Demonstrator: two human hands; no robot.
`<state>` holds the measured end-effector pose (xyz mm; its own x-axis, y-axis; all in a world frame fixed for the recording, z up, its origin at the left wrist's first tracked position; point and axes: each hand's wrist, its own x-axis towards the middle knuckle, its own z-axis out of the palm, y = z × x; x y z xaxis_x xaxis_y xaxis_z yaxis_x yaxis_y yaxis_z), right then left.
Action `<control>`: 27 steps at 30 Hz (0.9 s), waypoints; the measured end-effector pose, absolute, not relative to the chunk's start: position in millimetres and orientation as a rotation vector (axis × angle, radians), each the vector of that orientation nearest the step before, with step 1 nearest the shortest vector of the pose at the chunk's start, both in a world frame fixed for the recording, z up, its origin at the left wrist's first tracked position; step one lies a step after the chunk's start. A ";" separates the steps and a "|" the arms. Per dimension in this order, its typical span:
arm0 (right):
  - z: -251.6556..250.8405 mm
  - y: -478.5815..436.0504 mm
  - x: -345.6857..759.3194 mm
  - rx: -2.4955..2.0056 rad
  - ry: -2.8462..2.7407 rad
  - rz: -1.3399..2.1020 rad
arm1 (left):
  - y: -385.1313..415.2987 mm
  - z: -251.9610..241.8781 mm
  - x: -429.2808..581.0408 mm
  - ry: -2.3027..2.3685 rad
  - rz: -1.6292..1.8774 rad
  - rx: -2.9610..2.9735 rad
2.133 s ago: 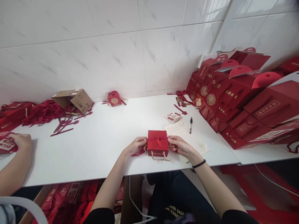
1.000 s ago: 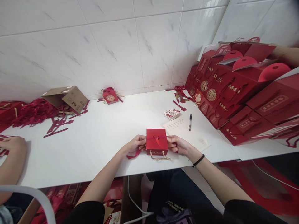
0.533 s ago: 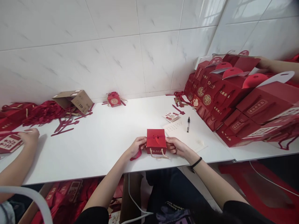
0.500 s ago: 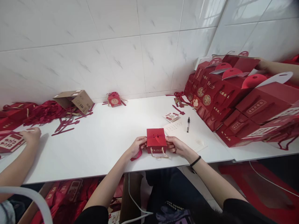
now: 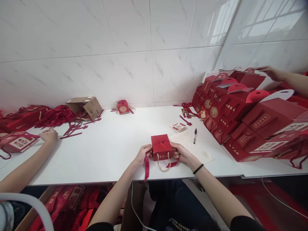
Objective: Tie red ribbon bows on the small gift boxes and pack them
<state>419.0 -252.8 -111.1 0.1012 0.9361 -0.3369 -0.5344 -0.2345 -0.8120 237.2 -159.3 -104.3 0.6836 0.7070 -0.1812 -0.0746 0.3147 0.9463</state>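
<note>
A small red gift box with a gold rope handle stands near the front edge of the white table. My left hand grips its left side, fingers closed. My right hand grips its right side, fingers closed, a black band on the wrist. A dark red ribbon runs across the box top and hangs down on both sides, the left end dangling over the table edge.
A pen, a sheet of paper and a small card lie right of the box. Stacked red gift boxes fill the right side, with another person's hand on them. A co-worker's hand rests at left near ribbons and a cardboard box.
The box has tipped slightly toward me and the ribbon ends now hang lower, the left one over the table edge. The co-worker's left-side hand moved rightward. My view tilted upward.
</note>
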 end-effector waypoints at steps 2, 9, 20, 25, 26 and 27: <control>-117.3 -254.3 419.4 -1.075 -0.494 1.483 | -159.3 -107.4 235.8 0.659 0.562 1.155; -111.4 -265.0 417.8 -1.082 -0.500 1.482 | -164.4 -105.3 229.2 0.659 0.540 1.198; -99.3 -327.1 435.9 -1.337 -0.795 1.456 | -182.6 -93.0 189.7 0.611 0.252 1.370; -87.6 -356.3 470.7 -1.567 -0.948 1.340 | -163.8 -81.1 156.0 0.707 0.099 1.577; -86.6 -361.0 476.5 -1.589 -0.936 1.316 | -160.5 -79.6 150.3 0.732 0.089 1.598; -86.0 -365.2 481.6 -1.600 -0.912 1.285 | -157.6 -78.1 145.3 0.758 0.085 1.614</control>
